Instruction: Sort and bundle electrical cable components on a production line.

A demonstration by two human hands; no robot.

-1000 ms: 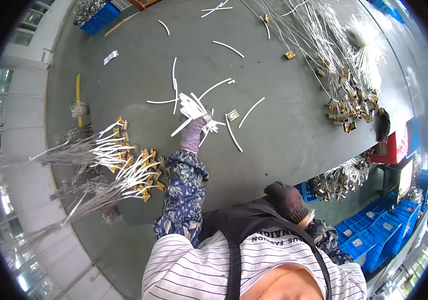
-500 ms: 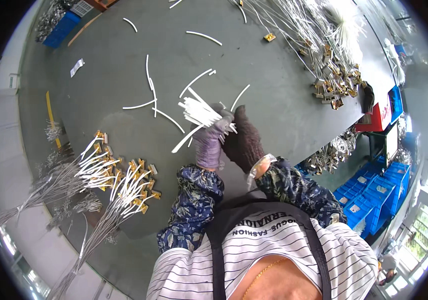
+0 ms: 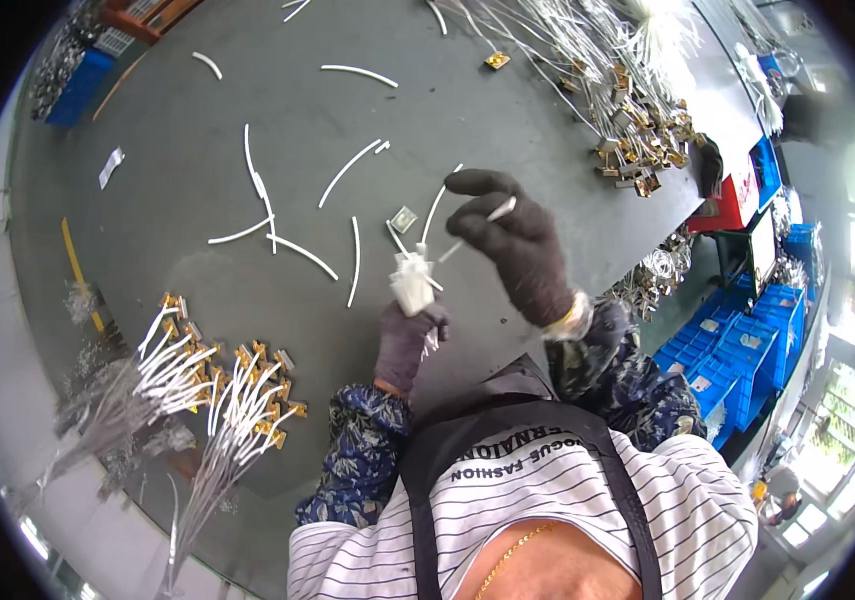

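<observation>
My left hand (image 3: pixel 414 338), in a purple-grey glove, is closed around a bundle of short white tubes (image 3: pixel 412 282). The tube ends bunch together above the fist, smeared by motion. Up and to the right, my right hand (image 3: pixel 520 245) in a dark brown glove pinches a single thin white tube (image 3: pixel 501 209), slanting across its fingers. A small square metallic piece (image 3: pixel 404 219) lies on the grey table just beyond the bundle. Loose white tubes (image 3: pixel 355 262) are scattered left of the hands.
Cable bundles with white sleeves and brass-coloured connectors (image 3: pixel 270 400) lie at the near left. More wires with metal connectors (image 3: pixel 638 140) heap at the far right. Blue crates (image 3: pixel 738 350) and a red box (image 3: pixel 733 205) stand beyond the right table edge.
The hands have parted: my right hand moved up and right with one tube. My left hand keeps the bundle, now turned more upright. The square metallic piece has come into view.
</observation>
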